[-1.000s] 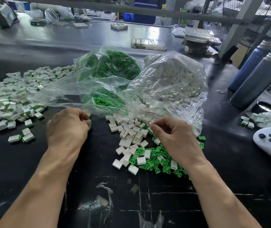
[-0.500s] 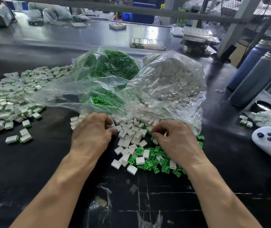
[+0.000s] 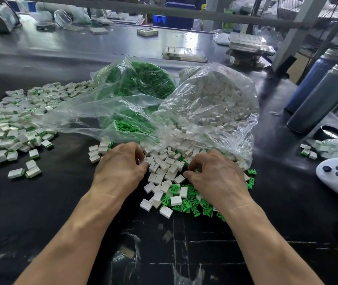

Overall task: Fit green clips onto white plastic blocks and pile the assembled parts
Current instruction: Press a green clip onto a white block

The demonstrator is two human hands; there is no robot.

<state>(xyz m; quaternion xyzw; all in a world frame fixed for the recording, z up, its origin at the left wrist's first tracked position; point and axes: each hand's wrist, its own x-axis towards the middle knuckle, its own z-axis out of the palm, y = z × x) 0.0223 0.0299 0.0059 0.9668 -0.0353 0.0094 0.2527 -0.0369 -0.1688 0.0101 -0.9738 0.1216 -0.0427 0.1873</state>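
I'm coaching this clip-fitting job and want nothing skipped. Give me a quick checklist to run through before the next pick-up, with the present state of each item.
1. Loose white blocks within reach between the hands: ok.
2. Loose green clips within reach by the right hand: ok.
3. Left hand at the blocks, fingers curled at their edge: ok.
4. A block already gripped in either hand: cannot tell, fingertips hidden.
5. Assembled pile on the left has room beside it: ok.
6. Bag of white blocks lying open toward the hands: ok.
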